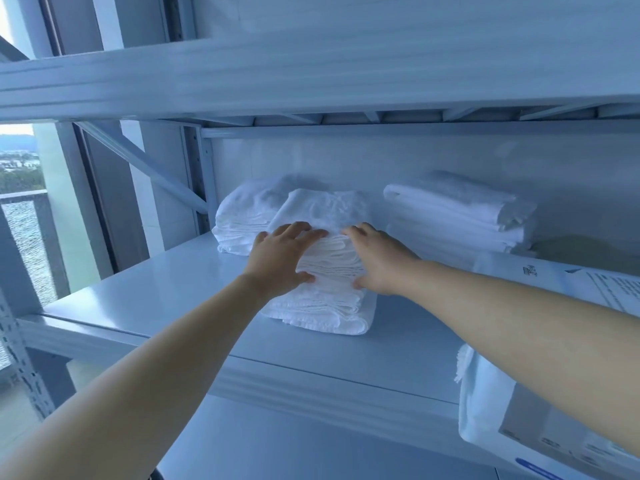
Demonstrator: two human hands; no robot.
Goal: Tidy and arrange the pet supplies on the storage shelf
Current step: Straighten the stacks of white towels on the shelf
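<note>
Left hand and right hand each clamp the upper folds of the front towel stack. The fingers lie over the top and the thumbs press the front face. The left hand is at the stack's 9 o'clock side and the right hand at its 3 o'clock side.

1. Near edge, 4 o'clock: a printed package sits at the front lip of the shelf. It is cut off by the frame and partly covered by the right forearm. Its label text is illegible.
2. Mid-depth, centre: the front towel stack rests on the shelf, angled toward 11 o'clock.
3. Rear: a rear-left towel stack at 11 o'clock and a rear-right towel stack at 1 o'clock.

Procedure (judgement): squaring the front stack appears to be the step in hand.
- Apply equal pressure from both sides.
- Move all layers as one block, because the lower folds lie below the thumbs and may lag.
- Turn the front fold parallel to the shelf lip.

Not determinable:
- whether the front stack touches the rear-left stack
- what the tan shape at 3 o'clock is
</note>
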